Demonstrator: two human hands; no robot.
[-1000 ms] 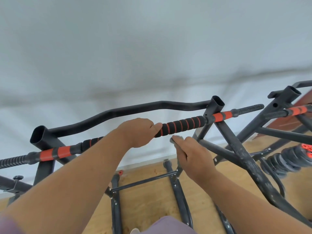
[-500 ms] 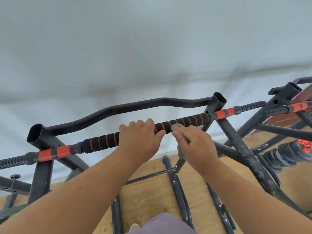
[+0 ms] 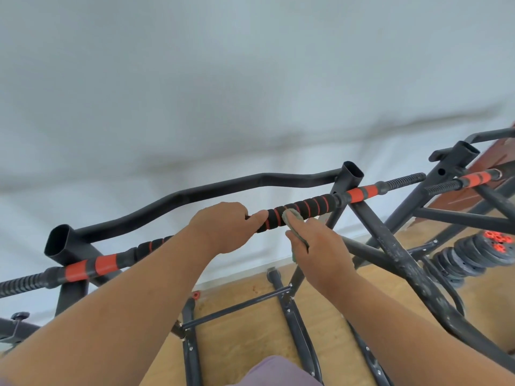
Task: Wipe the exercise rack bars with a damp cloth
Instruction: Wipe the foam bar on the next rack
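Across the middle of the frame runs the padded bar (image 3: 301,208) of a black exercise rack (image 3: 390,246), its foam sleeve black with thin red rings and wider red bands near each upright post. The left hand (image 3: 223,227) sits at the centre of the frame, its fingers curled over the top of that bar and its thumb pointing right along the foam, so it grips the bar. Just to its right, the right hand (image 3: 320,252) pinches a small grey-green cloth (image 3: 292,217) between thumb and fingers and presses the upper fold of it against the front of the foam; a strip of the cloth hangs down beside the palm. The two hands are close but apart, with a short stretch of ringed foam between them. Behind the padded bar, a bent black bar (image 3: 195,195) arcs from the open-topped post at centre left to the one at upper right. At the right edge, a stack of black weight plates (image 3: 468,257) with red hubs lies near the rack's slanted legs. A wooden floor (image 3: 245,341) fills the bottom of the frame, and a pale wall (image 3: 250,79) fills the top.
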